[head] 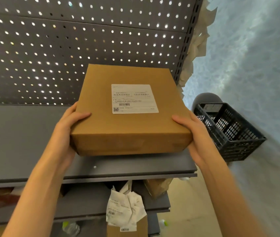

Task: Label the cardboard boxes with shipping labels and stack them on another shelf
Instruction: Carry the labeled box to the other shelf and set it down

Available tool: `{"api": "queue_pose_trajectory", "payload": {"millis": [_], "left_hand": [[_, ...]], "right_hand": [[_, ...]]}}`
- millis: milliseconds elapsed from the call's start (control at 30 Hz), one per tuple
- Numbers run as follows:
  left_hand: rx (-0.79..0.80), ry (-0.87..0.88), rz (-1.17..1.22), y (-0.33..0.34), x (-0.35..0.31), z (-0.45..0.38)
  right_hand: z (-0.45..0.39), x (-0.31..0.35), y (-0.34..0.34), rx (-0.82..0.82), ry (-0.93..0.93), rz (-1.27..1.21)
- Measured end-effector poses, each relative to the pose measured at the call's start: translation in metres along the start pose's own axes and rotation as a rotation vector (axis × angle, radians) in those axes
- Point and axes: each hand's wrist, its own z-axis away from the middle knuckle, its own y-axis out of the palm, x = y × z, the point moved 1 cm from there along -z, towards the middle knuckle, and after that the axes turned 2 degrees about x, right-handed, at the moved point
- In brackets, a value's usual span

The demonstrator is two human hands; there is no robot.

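Currently, the left hand [64, 132] is clasped against the left side of a flat, square brown cardboard box [129, 127], with the thumb laid over the top edge and the remaining fingers hidden beneath or behind the side wall. The right hand [195, 135] is clasped against the opposite side in the same manner, thumb on top. The box is held level between both hands, at the front edge of a grey metal shelf [25, 134]; whether its underside is touching the shelf cannot be told. A white rectangular shipping label [134, 99] is stuck flat on the box top, printed with a barcode and a QR code. A grey perforated back panel [67, 48] is located behind the shelf. A dark slotted plastic crate [229, 132] is seen to the right. Crumpled white paper labels [125, 209] are seen on a lower shelf level.
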Motion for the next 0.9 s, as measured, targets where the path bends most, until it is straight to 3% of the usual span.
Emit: {"api": "queue_pose_trajectory", "payload": {"millis": [900], "left_hand": [[-0.023, -0.171, -0.060, 0.009, 0.031, -0.036]], "right_hand": [[-0.030, -0.032, -0.014, -0.038, 0.137, 0.047]]}}
